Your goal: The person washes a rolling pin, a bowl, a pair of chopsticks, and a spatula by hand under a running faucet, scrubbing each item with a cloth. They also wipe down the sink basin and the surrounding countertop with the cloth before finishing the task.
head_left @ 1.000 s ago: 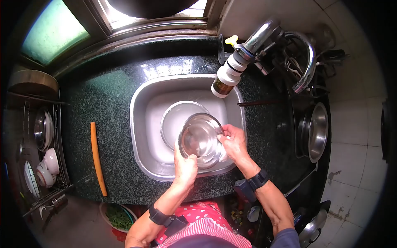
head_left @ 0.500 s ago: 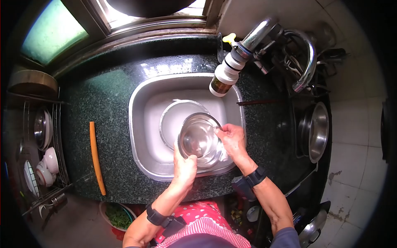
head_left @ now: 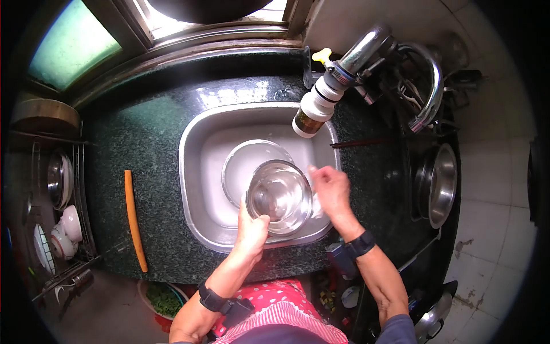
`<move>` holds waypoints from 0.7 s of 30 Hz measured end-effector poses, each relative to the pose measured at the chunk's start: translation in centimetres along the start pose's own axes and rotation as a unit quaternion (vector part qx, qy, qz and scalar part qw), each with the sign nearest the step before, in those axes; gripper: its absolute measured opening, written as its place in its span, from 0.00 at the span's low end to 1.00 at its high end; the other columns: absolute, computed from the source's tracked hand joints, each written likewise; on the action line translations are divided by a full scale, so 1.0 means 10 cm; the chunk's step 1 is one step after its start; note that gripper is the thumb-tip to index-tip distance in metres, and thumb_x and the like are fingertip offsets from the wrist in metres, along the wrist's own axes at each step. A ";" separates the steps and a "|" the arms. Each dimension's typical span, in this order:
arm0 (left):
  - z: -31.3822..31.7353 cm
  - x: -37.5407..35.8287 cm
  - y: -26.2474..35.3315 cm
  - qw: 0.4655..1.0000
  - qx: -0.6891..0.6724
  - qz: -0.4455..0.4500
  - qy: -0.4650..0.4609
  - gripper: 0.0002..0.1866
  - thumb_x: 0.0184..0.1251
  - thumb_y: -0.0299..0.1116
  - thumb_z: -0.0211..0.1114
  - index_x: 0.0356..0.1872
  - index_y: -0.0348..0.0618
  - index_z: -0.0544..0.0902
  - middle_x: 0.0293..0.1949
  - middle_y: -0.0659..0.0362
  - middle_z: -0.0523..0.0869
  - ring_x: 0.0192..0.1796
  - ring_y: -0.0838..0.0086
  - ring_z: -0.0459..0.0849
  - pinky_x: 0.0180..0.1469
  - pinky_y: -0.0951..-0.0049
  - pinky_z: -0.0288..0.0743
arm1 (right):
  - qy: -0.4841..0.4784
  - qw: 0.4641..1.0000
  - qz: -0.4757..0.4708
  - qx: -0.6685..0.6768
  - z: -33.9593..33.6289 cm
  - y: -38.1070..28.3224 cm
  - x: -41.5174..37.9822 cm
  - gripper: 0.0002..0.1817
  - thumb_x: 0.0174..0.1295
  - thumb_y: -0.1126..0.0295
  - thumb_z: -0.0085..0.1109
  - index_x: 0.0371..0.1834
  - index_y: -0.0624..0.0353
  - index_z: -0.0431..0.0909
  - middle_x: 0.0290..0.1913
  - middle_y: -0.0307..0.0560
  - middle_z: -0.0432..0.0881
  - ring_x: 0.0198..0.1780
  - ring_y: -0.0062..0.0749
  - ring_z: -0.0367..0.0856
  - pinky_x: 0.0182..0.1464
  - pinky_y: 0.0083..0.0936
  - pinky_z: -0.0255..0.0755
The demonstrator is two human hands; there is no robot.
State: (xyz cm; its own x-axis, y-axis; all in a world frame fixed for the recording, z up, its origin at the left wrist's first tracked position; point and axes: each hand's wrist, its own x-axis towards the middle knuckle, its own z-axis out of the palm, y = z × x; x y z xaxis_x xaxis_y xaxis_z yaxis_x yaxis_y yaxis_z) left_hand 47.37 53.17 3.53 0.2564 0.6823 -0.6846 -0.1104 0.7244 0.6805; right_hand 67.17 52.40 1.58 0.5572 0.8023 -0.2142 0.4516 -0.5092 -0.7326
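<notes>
My left hand (head_left: 252, 232) grips the near-left side of a shiny, smooth-walled bowl (head_left: 278, 195), thumb over its rim. The bowl is tilted above the sink (head_left: 192, 223), its mouth facing up. To the right of its rim is my right hand (head_left: 332, 192), slightly blurred, with curled fingers. A pale, crumpled-looking patch (head_left: 317, 207) shows beneath those fingers; what they hold, if anything, I cannot make out. Under the held bowl, a second round vessel (head_left: 230, 166) sits in the sink, partly hidden.
A white tap filter (head_left: 313, 112) overhangs the sink's far-right corner. On the dark counter lie an orange stick-like strip (head_left: 132, 221) at left and chopsticks (head_left: 364, 143) at right. A dish rack (head_left: 86, 200) stands far left, steel basins (head_left: 441, 186) far right.
My right hand has come off the bowl's rim and moved slightly right, its fingers now curled. The left hand keeps the bowl in nearly the same place. The view has shifted slightly.
</notes>
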 end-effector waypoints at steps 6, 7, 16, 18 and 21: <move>0.00 0.05 0.11 0.989 -0.119 -0.076 -0.051 0.35 0.54 0.14 0.48 0.68 0.41 0.61 0.58 0.50 0.72 0.59 0.66 0.74 0.62 0.67 0.70 | 0.035 0.943 0.105 0.314 -0.24 -0.52 -0.01 0.15 0.64 0.60 0.62 0.29 0.62 0.77 0.23 0.35 0.76 0.23 0.15 0.72 0.25 0.15 0.67; 0.00 0.07 0.07 0.989 -0.117 -0.077 -0.054 0.35 0.54 0.14 0.48 0.68 0.41 0.61 0.58 0.50 0.72 0.59 0.66 0.74 0.62 0.67 0.70 | 0.041 0.909 0.140 0.389 -0.19 -0.60 -0.04 0.14 0.63 0.61 0.63 0.32 0.62 0.76 0.26 0.36 0.77 0.25 0.16 0.73 0.26 0.15 0.69; 0.19 0.06 -0.02 0.983 -0.155 -0.018 -0.094 0.28 0.77 0.48 0.44 0.72 0.49 0.55 0.68 0.56 0.65 0.67 0.65 0.68 0.65 0.63 0.68 | 0.095 0.851 0.246 0.455 0.51 -0.69 -0.24 0.13 0.61 0.74 0.58 0.47 0.64 0.69 0.39 0.47 0.78 0.39 0.30 0.80 0.38 0.26 0.76; 0.19 0.12 -0.05 0.985 -0.141 0.018 -0.098 0.28 0.77 0.49 0.44 0.72 0.49 0.55 0.67 0.56 0.66 0.67 0.66 0.68 0.65 0.64 0.68 | 0.061 0.908 0.135 0.393 0.69 -0.67 -0.29 0.12 0.62 0.74 0.56 0.47 0.63 0.69 0.40 0.48 0.78 0.42 0.32 0.79 0.42 0.29 0.75; 0.09 0.19 0.05 0.983 -0.147 0.023 -0.112 0.29 0.77 0.50 0.43 0.71 0.48 0.56 0.65 0.57 0.68 0.65 0.70 0.69 0.65 0.68 0.67 | -0.002 0.962 -0.063 0.264 0.74 -0.64 -0.40 0.12 0.62 0.73 0.53 0.48 0.62 0.70 0.41 0.53 0.78 0.47 0.42 0.78 0.50 0.35 0.72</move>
State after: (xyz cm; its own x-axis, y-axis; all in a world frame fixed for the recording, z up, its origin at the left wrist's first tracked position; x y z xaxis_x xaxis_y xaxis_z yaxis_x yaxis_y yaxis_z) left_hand 48.62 54.68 2.80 0.4458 0.7001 -0.5578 -0.3908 0.7128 0.5824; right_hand 56.92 54.79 2.40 0.5186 0.8486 -0.1045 0.0971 -0.1799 -0.9789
